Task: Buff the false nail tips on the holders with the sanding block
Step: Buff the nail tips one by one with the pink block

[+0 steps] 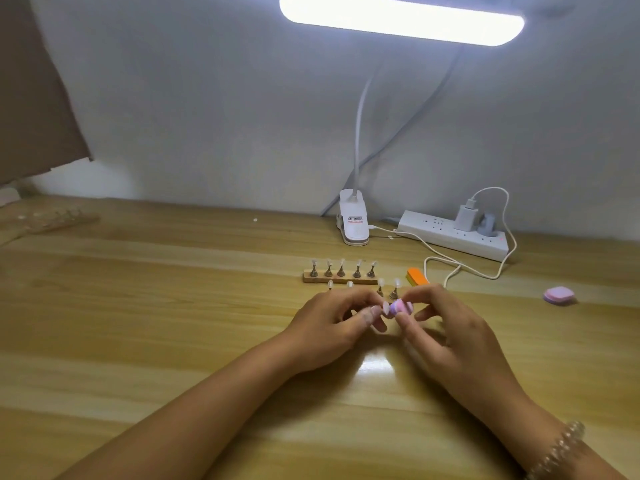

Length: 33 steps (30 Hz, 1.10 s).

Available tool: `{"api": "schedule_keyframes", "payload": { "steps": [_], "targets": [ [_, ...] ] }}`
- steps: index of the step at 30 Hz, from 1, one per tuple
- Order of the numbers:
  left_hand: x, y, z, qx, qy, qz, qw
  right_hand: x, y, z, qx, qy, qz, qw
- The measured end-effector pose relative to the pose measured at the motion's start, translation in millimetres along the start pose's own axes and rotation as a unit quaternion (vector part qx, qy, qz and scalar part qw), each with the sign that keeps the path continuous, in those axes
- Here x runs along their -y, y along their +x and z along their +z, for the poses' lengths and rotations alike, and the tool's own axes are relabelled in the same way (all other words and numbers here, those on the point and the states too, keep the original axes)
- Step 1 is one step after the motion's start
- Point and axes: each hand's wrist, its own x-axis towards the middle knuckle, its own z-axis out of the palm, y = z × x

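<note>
Your left hand (329, 323) has its grip pinched on one small pale nail tip (385, 308), held just above the tabletop (173, 341). Your fingers hide whether its holder is underneath. Your right hand (450, 327) has its grip pinched round the pink-and-purple sanding block (401, 307), thumb below and fingers on top. The block's end meets the tip between your two hands.

Pressure looks like the main danger. The tip is thin and held by very little, so a hard stroke could likely flex it, pop it loose or flick it across the tabletop. The block is small too, and a pinch this close to its end could let it roll onto your left fingertips and rub skin.

Mind what stands behind your knuckles. Two loose stands with tips (394, 292) sit just beyond your hands. The wooden rack (341, 280) with five more stands and tips (357, 271) is close behind those. A long forward stroke could probably topple them.

The white cable (446, 263) loops near your right hand beside the orange block (417, 276), so a wide elbow swing may snag it. Glare from the lamp (401, 19) overhead could hide which areas are already dull.
</note>
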Motion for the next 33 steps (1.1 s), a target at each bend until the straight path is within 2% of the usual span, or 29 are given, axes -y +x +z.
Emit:
{"api": "schedule_keyframes", "payload": {
  "steps": [2,5,7,10,12,15,17,20,22,25,27,30,33],
  "targets": [
    [-1,0,0,-0.007,-0.004,-0.001,1.0,3,-1,-2,-0.027,-0.011,-0.029,0.999],
    [-2,-1,-1,-0.007,0.013,0.014,1.0,11,-4,3,0.021,-0.046,-0.086,0.995],
    [0,0,-1,-0.005,0.022,0.009,1.0,9,-4,4,0.032,-0.052,-0.07,0.996],
    [-1,0,0,-0.002,0.021,0.006,1.0,3,-2,1,-0.005,-0.041,-0.029,0.999],
    [-2,-1,0,-0.003,0.002,0.005,1.0,3,-3,-1,-0.021,-0.041,-0.039,0.998],
    [0,-1,-1,-0.007,0.015,0.014,1.0,9,-4,2,0.012,-0.056,-0.072,0.996],
    [0,0,-1,-0.008,0.017,0.01,1.0,6,-3,3,0.015,-0.055,-0.045,0.997],
    [-2,-1,0,-0.004,-0.033,-0.009,0.999,0,-2,-1,-0.023,-0.039,-0.009,0.999],
    [-2,-2,0,-0.006,-0.033,-0.009,0.999,4,-3,-1,-0.028,-0.025,-0.041,0.998],
    [0,0,-1,-0.008,0.004,0.002,1.0,10,-4,3,0.018,-0.032,-0.081,0.996],
    [-1,-1,-2,-0.003,0.001,0.002,1.0,6,-2,3,0.02,-0.026,-0.042,0.999],
    [-3,-2,0,0.007,-0.038,-0.011,0.999,-1,-1,-1,-0.025,-0.013,0.003,1.0],
    [-2,-2,-1,0.001,-0.027,-0.003,1.0,7,-3,0,-0.02,-0.008,-0.06,0.998]
  ]
}}
